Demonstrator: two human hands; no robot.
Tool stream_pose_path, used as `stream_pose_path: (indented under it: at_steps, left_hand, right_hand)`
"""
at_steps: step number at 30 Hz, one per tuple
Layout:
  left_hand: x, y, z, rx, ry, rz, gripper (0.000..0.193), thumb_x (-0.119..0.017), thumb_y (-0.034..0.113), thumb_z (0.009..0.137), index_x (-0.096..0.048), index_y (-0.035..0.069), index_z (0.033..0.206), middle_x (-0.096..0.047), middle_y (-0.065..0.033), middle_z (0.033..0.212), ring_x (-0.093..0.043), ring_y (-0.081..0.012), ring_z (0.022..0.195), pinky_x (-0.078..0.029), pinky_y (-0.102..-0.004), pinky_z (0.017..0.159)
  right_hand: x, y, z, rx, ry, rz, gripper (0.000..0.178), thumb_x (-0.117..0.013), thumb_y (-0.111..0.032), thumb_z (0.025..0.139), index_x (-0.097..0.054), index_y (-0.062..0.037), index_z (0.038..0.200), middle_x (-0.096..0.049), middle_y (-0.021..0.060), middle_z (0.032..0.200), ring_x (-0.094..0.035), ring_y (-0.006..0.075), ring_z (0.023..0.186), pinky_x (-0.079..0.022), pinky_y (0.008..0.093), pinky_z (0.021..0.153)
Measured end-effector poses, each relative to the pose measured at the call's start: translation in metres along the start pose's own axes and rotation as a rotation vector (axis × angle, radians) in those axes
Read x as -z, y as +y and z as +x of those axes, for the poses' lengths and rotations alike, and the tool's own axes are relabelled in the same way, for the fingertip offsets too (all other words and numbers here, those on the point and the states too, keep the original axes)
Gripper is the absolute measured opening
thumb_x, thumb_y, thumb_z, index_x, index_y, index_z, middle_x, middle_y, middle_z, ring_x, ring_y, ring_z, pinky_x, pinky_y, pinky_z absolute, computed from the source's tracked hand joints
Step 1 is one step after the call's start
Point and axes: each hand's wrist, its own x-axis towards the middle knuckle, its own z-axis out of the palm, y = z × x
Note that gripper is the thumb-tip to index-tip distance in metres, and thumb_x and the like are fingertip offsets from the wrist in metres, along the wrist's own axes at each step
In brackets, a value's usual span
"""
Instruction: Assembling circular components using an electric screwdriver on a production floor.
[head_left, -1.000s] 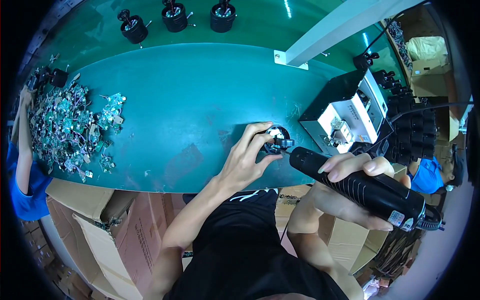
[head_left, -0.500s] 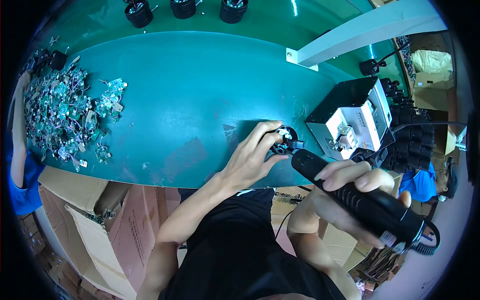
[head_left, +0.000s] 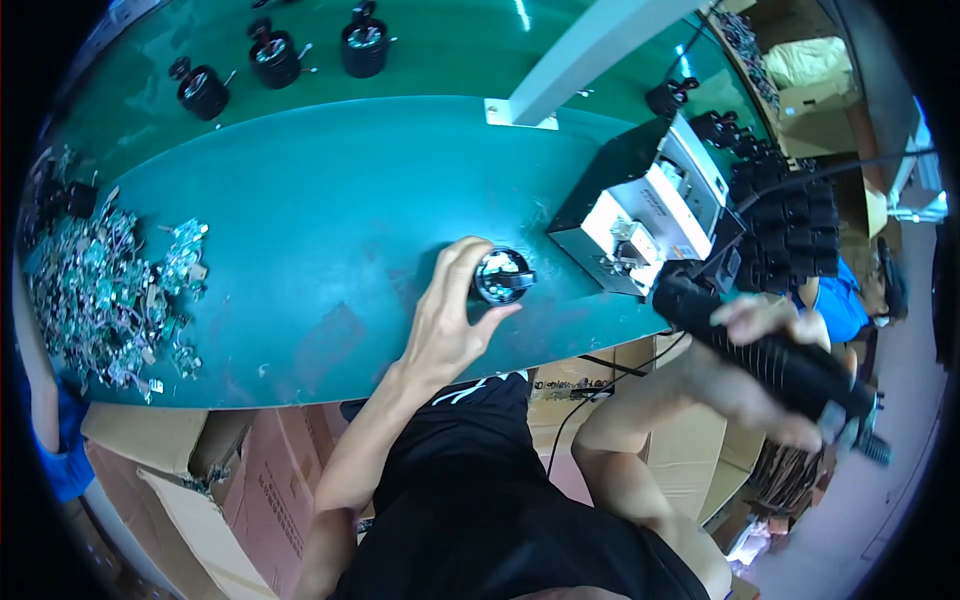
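My left hand (head_left: 440, 325) rests on the table, its fingers and thumb curved round the left side of a round black housing (head_left: 492, 288). Pale parts show inside the housing, and a black piece sticks out on its right. In my right hand (head_left: 735, 385) is a black electric screwdriver (head_left: 800, 372), held at a slant above the table's right front edge. The hand is somewhat blurred. The screwdriver's front end is just below a black and white box-shaped screw feeder (head_left: 672, 205); its tip is hard to make out.
Loose circuit boards (head_left: 95, 290) are heaped at the left of the green table (head_left: 310, 210). A white metal post (head_left: 575, 70) rises behind the feeder. Several black housings (head_left: 275, 62) stand along the far strip, more (head_left: 790, 235) at right. An open carton (head_left: 185, 500) is below left. Co-workers sit either side.
The screwdriver has left the housing and moved right, toward the feeder. My left hand still holds the housing, whose open top is now more visible. The whole view has shifted.
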Motion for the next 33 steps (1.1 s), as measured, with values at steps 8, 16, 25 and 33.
stream_pose_path:
  at_steps: [8, 16, 25, 33]
  left_hand:
    - [-0.011, 0.005, -0.007, 0.066, -0.131, 0.004, 0.064, -0.078, 0.004, 0.072, -0.05, -0.001, 0.129, -0.055, -0.0178, 0.128, -0.058, -0.0327, 0.112, -0.049, -0.0399, 0.093]
    - [-0.015, 0.001, -0.013, 0.032, -0.095, -0.002, 0.066, -0.077, 0.003, 0.071, -0.049, -0.002, 0.131, -0.056, -0.018, 0.128, -0.057, -0.0329, 0.113, -0.047, -0.0395, 0.097]
    - [-0.014, -0.001, -0.013, -0.029, -0.12, 0.01, 0.069, -0.076, 0.003, 0.07, -0.046, -0.003, 0.133, -0.053, -0.0178, 0.131, -0.054, -0.0342, 0.118, -0.044, -0.0414, 0.101]
    - [-0.013, -0.001, -0.013, -0.048, -0.131, -0.003, 0.069, -0.075, 0.002, 0.07, -0.045, -0.003, 0.133, -0.053, -0.0179, 0.132, -0.053, -0.0347, 0.119, -0.043, -0.0422, 0.101]
  right_hand:
    - [0.012, 0.031, -0.004, -0.18, 0.114, -0.197, 0.08, -0.028, -0.075, 0.09, -0.036, -0.0117, 0.138, -0.06, 0.0129, 0.095, -0.057, 0.0146, 0.048, -0.046, 0.0247, 0.037]
    - [-0.013, 0.011, -0.021, -0.14, 0.058, 0.062, 0.079, -0.027, -0.072, 0.092, -0.032, -0.0123, 0.142, -0.058, 0.0142, 0.096, -0.054, 0.013, 0.047, -0.044, 0.0241, 0.035]
    - [-0.036, 0.023, -0.029, -0.159, 0.003, 0.166, 0.082, -0.026, -0.073, 0.091, -0.028, -0.0108, 0.144, -0.057, 0.0139, 0.097, -0.053, 0.0127, 0.046, -0.044, 0.0243, 0.035]
    - [-0.037, 0.022, -0.03, -0.214, 0.01, 0.15, 0.082, -0.032, -0.075, 0.088, -0.023, -0.0162, 0.145, -0.056, 0.0159, 0.095, -0.056, 0.0179, 0.045, -0.047, 0.029, 0.033]
